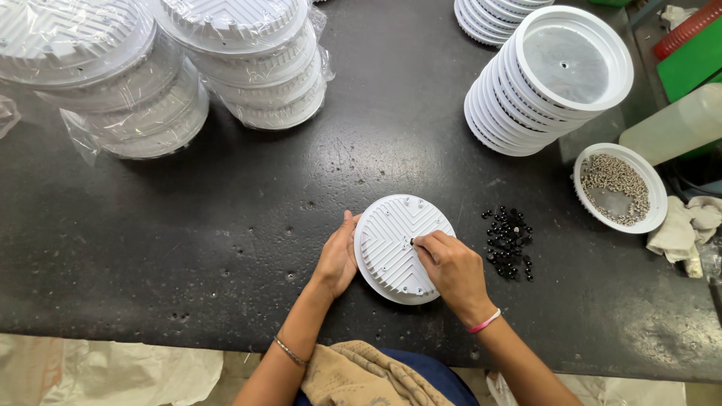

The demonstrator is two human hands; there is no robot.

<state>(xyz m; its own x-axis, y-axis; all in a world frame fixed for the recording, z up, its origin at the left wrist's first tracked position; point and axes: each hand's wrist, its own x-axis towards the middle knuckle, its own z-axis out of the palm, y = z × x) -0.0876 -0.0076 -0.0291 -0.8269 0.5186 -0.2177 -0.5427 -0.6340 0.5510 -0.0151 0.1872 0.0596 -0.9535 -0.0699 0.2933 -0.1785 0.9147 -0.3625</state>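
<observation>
A round white ribbed disc point(398, 233) lies flat on the black table point(226, 225) right in front of me. My left hand point(337, 256) grips its left rim. My right hand point(451, 267) rests on the disc's right half, with pinched fingertips pressing a small black piece at the centre. A loose heap of small black round pieces point(508, 242) lies just right of the disc.
A leaning stack of white discs point(545, 83) stands at the back right, and a white dish of small grey screws point(618, 186) is beside it. Plastic-wrapped stacks of discs point(248, 68) fill the back left. A crumpled cloth point(681, 229) lies at the right edge.
</observation>
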